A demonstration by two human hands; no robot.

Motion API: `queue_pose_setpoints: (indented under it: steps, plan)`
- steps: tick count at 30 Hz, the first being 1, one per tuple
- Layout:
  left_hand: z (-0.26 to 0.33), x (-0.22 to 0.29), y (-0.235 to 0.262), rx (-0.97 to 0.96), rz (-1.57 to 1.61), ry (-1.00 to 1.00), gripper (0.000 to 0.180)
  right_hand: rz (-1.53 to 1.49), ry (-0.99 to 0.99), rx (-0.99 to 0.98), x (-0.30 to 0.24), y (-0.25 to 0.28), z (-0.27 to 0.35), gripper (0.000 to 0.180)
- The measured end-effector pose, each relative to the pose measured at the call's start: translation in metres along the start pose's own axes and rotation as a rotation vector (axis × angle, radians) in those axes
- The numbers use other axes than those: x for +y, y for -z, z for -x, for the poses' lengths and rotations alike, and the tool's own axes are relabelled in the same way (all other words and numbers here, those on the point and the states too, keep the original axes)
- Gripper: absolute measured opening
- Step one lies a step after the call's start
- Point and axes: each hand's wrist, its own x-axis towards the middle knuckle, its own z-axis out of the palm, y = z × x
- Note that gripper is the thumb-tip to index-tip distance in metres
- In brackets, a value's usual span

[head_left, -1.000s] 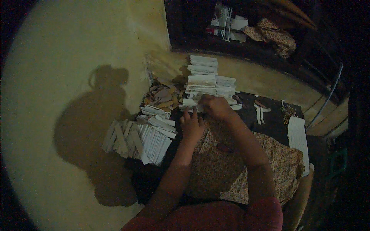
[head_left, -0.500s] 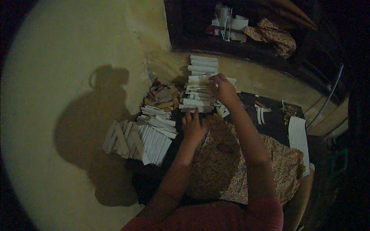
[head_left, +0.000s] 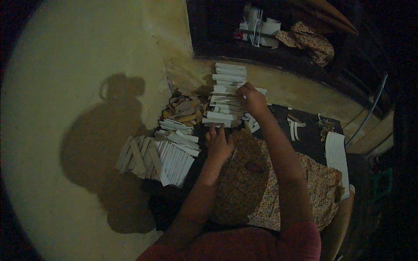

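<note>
A long row of narrow white strips (head_left: 229, 78), which look like paper or card, runs away from me at the far side of the dark table. Spread fingers of my left hand (head_left: 219, 144) rest at the near end of this row, touching or almost touching the closest strip. My right hand (head_left: 254, 103) is closed in a pinch at the row's right side, about halfway along. What lies between its fingertips is hidden by the fingers. Loose white pieces (head_left: 251, 124) lie below the right wrist.
To the left sits a big pile of white strips (head_left: 176, 163), with brownish scraps (head_left: 185, 106) behind it. Patterned cloth (head_left: 244, 187) covers my lap side. At right are curved white strips (head_left: 294, 129) and a white sheet (head_left: 336, 158). A yellowish wall (head_left: 100, 52) bounds the left.
Hardly anything differs. The fingers of my right hand have shifted very slightly at the row; my left hand stays in place.
</note>
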Motion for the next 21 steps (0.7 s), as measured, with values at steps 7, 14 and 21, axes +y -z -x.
queue_pose_setpoints:
  steps: [7, 14, 21]
  plan:
    - [0.001, 0.004, 0.004, 0.007, -0.018, 0.019, 0.057, 0.046, 0.058, -0.05, -0.002, 0.004, 0.007, 0.013]
    - [0.001, 0.006, 0.001, 0.036, 0.007, -0.002, 0.053, -0.072, -0.01, -0.029, 0.0, 0.013, 0.012, 0.019]
    - [0.008, 0.011, 0.012, -0.013, -0.009, 0.119, 0.032, -0.194, -0.289, -0.233, 0.009, 0.025, 0.068, 0.024]
